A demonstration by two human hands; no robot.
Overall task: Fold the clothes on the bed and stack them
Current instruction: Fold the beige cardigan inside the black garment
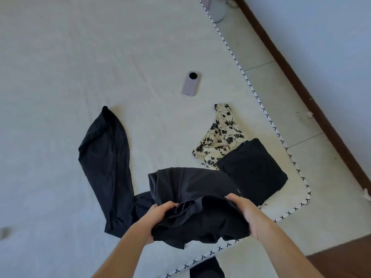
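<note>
A black garment [192, 197] is bunched up over the near edge of the white bed [80, 67]. My left hand [158, 215] grips its gathered fabric on the left, and my right hand [245, 215] grips its right side. Part of the cloth hangs below my hands. One long black leg or sleeve [108, 157] of it, or of another dark piece, trails flat across the bed to the left. A folded black garment [253, 169] lies near the bed's right corner, overlapping a cream garment with black flowers [220, 135].
A pink phone [189, 83] lies face down on the bed beyond the clothes. The bed's patterned trim [259, 101] runs along the right edge, with pale floor tiles [313, 153] and a dark wooden skirting [301, 89] beyond. A pale round bin [217, 9] stands at the top.
</note>
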